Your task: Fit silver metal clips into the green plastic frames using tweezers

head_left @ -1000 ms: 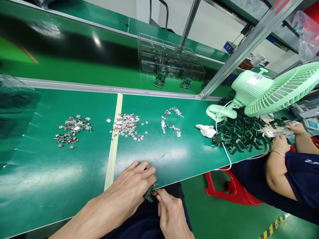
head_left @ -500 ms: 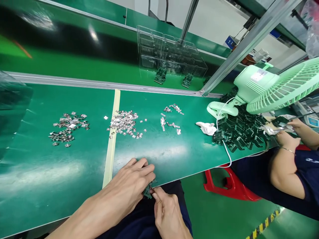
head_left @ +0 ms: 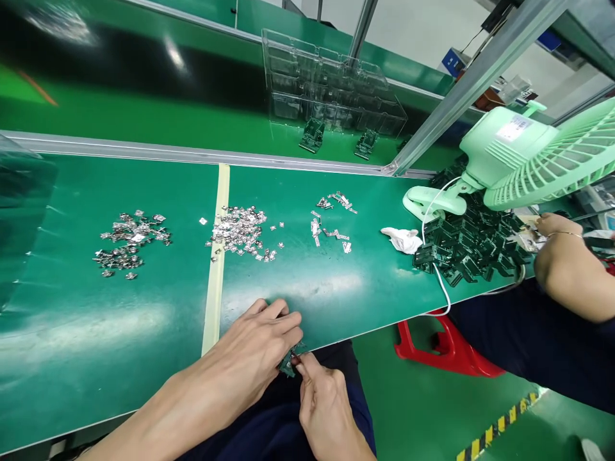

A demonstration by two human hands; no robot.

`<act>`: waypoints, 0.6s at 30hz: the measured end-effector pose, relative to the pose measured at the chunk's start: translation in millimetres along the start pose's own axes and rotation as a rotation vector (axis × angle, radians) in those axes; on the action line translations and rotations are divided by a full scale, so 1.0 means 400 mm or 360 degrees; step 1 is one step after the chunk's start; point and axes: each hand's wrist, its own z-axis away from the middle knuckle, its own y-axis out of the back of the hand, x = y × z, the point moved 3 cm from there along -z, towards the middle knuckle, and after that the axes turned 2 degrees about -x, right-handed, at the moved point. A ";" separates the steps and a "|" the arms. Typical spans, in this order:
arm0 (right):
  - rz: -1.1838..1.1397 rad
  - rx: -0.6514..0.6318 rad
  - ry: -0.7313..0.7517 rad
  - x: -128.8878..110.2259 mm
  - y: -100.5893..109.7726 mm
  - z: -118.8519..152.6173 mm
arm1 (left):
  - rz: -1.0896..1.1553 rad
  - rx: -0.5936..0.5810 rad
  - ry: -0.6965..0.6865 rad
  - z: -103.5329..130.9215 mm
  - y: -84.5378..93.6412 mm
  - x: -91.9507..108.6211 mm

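My left hand is closed around a small green circuit board at the front edge of the table, covering most of it. Thumb and fingers of my right hand pinch together at the board's lower right corner. What sits between those fingertips is too small and hidden to name. Beyond my hands, a heap of small shiny metal parts lies partly over a strip of cream tape. A second heap of metal parts is to its left. Several thin metal pieces are scattered to the right.
A pile of dark green boards lies at right, beside a white crumpled cloth and a clipped green fan. Clear plastic trays stand behind the metal rail. A co-worker's arm and a red stool are at right.
The view has shifted slightly. My hands keep nearly the same hold at the board. At right, the co-worker's arm has moved, and one hand there is no longer plainly seen.
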 end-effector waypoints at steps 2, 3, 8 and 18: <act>-0.0044 -0.0014 0.0022 0.008 -0.008 0.000 | -0.0006 -0.0001 -0.0003 -0.001 0.000 0.000; -0.0084 -0.0017 0.0040 0.014 -0.010 -0.001 | -0.0006 0.0000 0.0002 -0.001 0.000 0.000; -0.0072 -0.0030 0.0059 0.025 -0.004 -0.002 | -0.0025 0.0029 0.0007 -0.002 -0.010 -0.010; 0.1055 0.0136 0.0177 0.034 0.056 -0.018 | -0.0003 0.0247 0.0038 0.022 -0.023 0.002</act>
